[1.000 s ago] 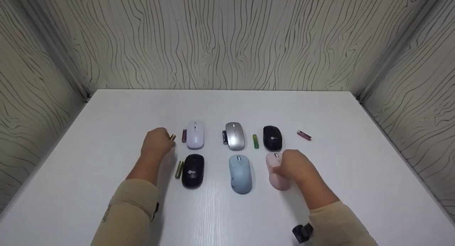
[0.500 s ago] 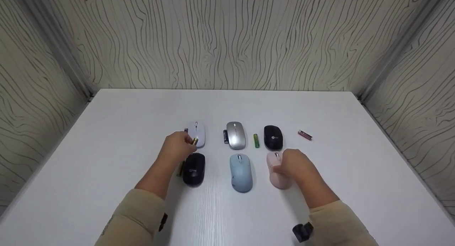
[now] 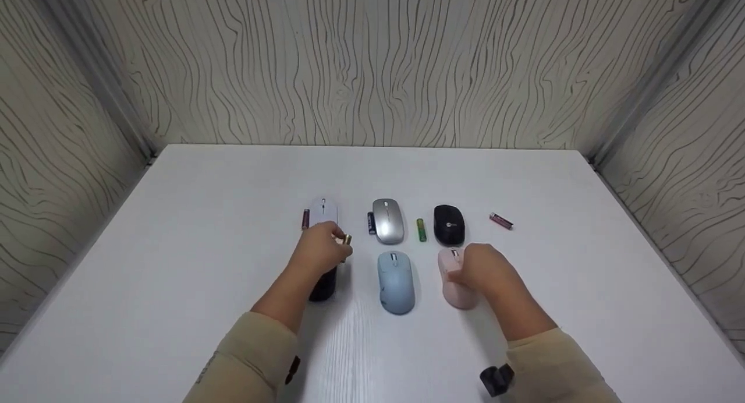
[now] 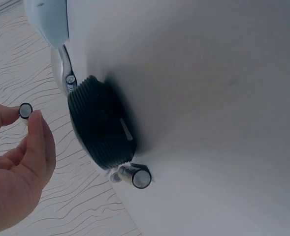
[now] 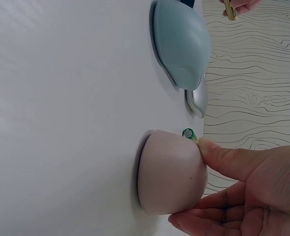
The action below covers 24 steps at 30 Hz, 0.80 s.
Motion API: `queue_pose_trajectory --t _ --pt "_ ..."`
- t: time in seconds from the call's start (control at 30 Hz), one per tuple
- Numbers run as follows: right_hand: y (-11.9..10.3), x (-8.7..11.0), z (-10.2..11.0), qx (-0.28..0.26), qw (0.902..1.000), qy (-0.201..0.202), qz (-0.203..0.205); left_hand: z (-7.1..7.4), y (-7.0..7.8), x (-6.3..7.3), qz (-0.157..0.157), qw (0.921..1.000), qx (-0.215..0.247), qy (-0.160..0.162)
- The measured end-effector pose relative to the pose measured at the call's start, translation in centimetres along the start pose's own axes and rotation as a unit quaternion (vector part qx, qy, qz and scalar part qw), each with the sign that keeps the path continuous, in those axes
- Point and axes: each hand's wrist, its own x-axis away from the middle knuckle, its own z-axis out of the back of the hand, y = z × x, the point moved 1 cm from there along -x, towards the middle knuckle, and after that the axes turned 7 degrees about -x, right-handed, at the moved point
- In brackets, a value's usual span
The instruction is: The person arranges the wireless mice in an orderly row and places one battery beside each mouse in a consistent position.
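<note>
My left hand [image 3: 321, 250] pinches a gold battery [image 3: 347, 240] between thumb and fingers, raised over the front-row black mouse [image 3: 323, 287], which it partly hides. In the left wrist view the battery [image 4: 25, 110] shows its flat end. Another battery [image 4: 135, 176] lies beside the ribbed black mouse [image 4: 100, 128]; the head view hides it behind the left hand. My right hand [image 3: 484, 270] grips the pink mouse [image 3: 458, 296] by its sides, and that mouse sits on the table. Between the hands lies a light blue mouse [image 3: 397, 285].
Behind stand a pale lilac mouse [image 3: 323, 209], a silver mouse [image 3: 388, 221] and a second black mouse [image 3: 449, 225]. Red batteries lie at the left [image 3: 305, 219] and far right [image 3: 501, 221], plus a dark battery [image 3: 371, 223] and a green one [image 3: 421, 230]. Patterned walls enclose the white table [image 3: 233, 181].
Carrying the gold battery, my left hand has moved right from left of the lilac mouse to over the front black mouse. The right hand stays on the pink mouse.
</note>
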Motion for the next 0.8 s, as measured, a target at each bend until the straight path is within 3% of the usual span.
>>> queue_pose_trajectory --t 0.27,0.6,0.8 --pt "-0.2 0.2 0.1 0.001 1.0000 0.002 0.006 -2.0 0.9 0.0 -0.002 0.9997 -0.010 -0.022" --pt "-0.1 0.2 0.1 0.000 1.0000 -0.004 -0.002 -4.3 1.1 0.3 -0.061 0.9951 -0.075 -0.020" --pt "-0.2 0.2 0.0 0.000 1.0000 -0.004 -0.001 -4.7 0.8 1.0 -0.058 0.9937 -0.086 -0.043"
